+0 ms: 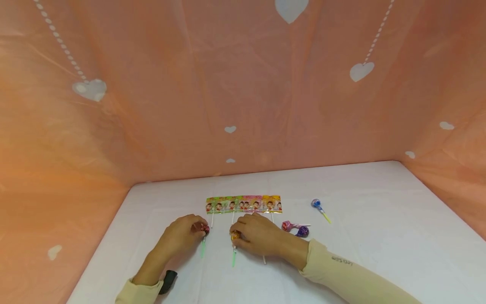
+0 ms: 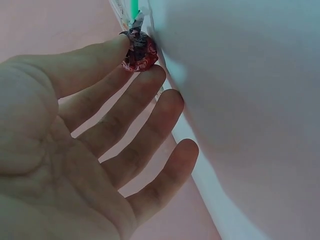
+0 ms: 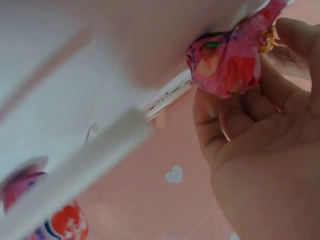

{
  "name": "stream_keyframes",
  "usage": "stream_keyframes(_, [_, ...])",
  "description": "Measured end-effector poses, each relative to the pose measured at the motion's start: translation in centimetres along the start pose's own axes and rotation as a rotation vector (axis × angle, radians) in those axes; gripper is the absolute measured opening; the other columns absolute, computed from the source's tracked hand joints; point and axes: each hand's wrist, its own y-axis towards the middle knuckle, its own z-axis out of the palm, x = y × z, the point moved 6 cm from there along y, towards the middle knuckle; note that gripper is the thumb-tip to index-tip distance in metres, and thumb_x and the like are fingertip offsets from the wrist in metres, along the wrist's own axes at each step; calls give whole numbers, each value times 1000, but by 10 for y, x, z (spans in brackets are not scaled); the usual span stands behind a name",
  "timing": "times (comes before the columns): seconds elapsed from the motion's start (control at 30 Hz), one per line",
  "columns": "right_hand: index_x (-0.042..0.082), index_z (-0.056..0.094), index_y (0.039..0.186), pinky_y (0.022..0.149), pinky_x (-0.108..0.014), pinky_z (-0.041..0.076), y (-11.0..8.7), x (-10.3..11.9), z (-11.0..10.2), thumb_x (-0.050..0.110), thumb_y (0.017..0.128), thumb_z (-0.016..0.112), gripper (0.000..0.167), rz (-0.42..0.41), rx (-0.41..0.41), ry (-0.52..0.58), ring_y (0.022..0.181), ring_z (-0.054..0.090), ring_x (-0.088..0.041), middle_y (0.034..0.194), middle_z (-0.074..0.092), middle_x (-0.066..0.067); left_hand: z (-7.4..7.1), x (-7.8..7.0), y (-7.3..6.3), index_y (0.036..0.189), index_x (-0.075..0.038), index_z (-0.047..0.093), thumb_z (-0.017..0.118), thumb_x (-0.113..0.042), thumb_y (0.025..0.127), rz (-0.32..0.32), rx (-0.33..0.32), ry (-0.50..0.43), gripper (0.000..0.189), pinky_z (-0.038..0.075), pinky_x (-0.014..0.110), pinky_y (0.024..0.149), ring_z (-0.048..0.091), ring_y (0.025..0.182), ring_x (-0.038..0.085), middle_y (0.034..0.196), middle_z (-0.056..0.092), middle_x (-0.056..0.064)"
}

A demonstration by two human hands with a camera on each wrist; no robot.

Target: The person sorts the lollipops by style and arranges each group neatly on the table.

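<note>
My left hand (image 1: 184, 232) pinches a dark red wrapped lollipop (image 2: 141, 52) between thumb and fingertips. Its green stick (image 1: 203, 248) points toward me, and the other fingers spread loosely in the left wrist view. To the right, my right hand (image 1: 262, 234) has thumb and finger on an orange-yellow wrapped lollipop (image 1: 235, 236), whose green stick (image 1: 233, 258) also points toward me. A pink wrapped lollipop (image 3: 227, 67) sits by the right hand's other fingers in the right wrist view; in the head view the hand hides its head, and a white stick (image 1: 264, 259) shows below.
Beyond the hands lies a row of flat lollipop packets (image 1: 247, 204), green, pink and orange, with white sticks. Near the right wrist are a pink lollipop (image 1: 287, 226) and a purple lollipop (image 1: 302, 232). Farther right lies a blue lollipop (image 1: 317, 204). An orange curtain (image 1: 243, 84) encloses the white table (image 1: 376, 232).
</note>
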Motion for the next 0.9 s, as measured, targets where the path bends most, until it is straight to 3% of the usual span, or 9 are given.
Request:
stream_keyframes(0.3, [23, 66, 124, 110, -46, 42, -2, -2, 1, 43, 97, 60, 35, 56, 35, 39, 120, 60, -16, 120, 67, 5, 0, 0, -1, 104, -17, 72, 75, -8, 83, 15, 12, -8, 23, 51, 39, 77, 63, 84, 12, 88, 69, -5])
stream_keyframes(0.43, [23, 67, 123, 111, -49, 41, -2, -3, -1, 43, 96, 61, 34, 61, 24, 42, 120, 61, -16, 119, 68, 5, 1, 1, 0, 100, -19, 72, 76, -8, 84, -2, 9, -8, 20, 51, 39, 79, 63, 85, 11, 87, 68, -6])
stream_keyframes(0.6, [22, 68, 121, 108, -45, 44, -1, -3, -2, 40, 96, 61, 32, 39, 0, 44, 115, 62, -14, 116, 69, 6, 0, 2, 0, 95, -22, 71, 75, -8, 85, -10, 6, -9, 17, 50, 39, 79, 62, 86, 11, 87, 68, -7])
stream_keyframes(0.9, [21, 70, 115, 96, -33, 49, 0, 0, -4, 38, 97, 62, 27, -4, -28, 37, 102, 63, -10, 107, 69, 7, -2, 0, 0, 99, -18, 72, 75, -8, 85, 17, 20, -40, 17, 50, 37, 78, 63, 84, 10, 87, 69, -7])
